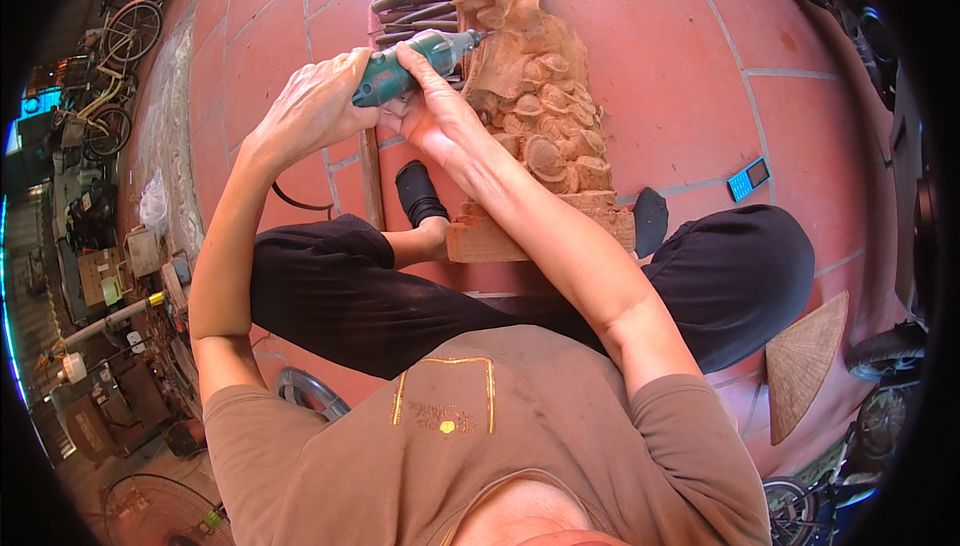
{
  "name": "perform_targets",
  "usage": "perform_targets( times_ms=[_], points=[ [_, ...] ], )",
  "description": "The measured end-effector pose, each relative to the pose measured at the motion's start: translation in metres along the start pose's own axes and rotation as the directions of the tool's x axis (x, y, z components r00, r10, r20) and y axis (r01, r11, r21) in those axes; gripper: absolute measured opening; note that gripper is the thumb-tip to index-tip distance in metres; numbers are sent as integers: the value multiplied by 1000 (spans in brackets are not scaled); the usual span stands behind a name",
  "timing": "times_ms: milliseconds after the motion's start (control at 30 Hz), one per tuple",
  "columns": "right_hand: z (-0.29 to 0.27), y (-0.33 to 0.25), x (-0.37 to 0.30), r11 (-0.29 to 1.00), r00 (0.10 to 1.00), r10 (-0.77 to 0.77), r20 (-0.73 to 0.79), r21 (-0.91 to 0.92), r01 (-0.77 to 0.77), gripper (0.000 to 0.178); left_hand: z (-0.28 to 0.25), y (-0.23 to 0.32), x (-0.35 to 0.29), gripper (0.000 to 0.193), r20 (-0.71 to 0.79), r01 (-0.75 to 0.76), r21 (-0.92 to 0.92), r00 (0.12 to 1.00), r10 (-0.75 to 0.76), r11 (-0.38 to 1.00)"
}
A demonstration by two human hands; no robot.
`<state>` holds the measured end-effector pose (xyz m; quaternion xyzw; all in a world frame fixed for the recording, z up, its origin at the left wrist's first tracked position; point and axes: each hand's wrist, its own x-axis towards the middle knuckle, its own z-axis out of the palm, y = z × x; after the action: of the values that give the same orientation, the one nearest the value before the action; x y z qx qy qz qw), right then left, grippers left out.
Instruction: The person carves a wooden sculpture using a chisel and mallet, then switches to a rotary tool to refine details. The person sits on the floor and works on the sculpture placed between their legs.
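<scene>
A green and grey rotary tool (420, 64) is gripped in both my hands, its tip pointing right against or just over a carved wooden sculpture (540, 96). My left hand (318, 101) wraps round the back end of the tool. Closer to its nose, my right hand (432, 106) has the thumb on top and the fingers curled underneath. The sculpture lies on the floor between my legs, with rounded carved lumps along its middle and a flat block base (500, 243) nearest me. Whether the tip touches the wood I cannot tell.
Beside the sculpture sits a pink-edged tray (375, 21) of long carving tools, partly behind my hands. A blue keypad phone (748, 180) and a conical hat (806, 366) lie on the red tiles at right. Bicycles (130, 31) stand far left; a fan (160, 511) is at lower left.
</scene>
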<state>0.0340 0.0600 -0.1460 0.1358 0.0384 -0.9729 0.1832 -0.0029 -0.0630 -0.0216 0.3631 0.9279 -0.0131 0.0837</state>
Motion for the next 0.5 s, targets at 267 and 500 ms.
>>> perform_targets(
  times_ms=[267, 500],
  points=[
    [4, 1, -5, 999, 999, -36, -10, 0, 36, 29, -2, 3, 0, 47, -34, -41, -16, 999, 41, 999],
    [5, -3, -6, 997, 996, -80, -27, 3, 80, 29, -8, 6, 9, 53, 110, 33, 2, 993, -33, 999]
  ],
)
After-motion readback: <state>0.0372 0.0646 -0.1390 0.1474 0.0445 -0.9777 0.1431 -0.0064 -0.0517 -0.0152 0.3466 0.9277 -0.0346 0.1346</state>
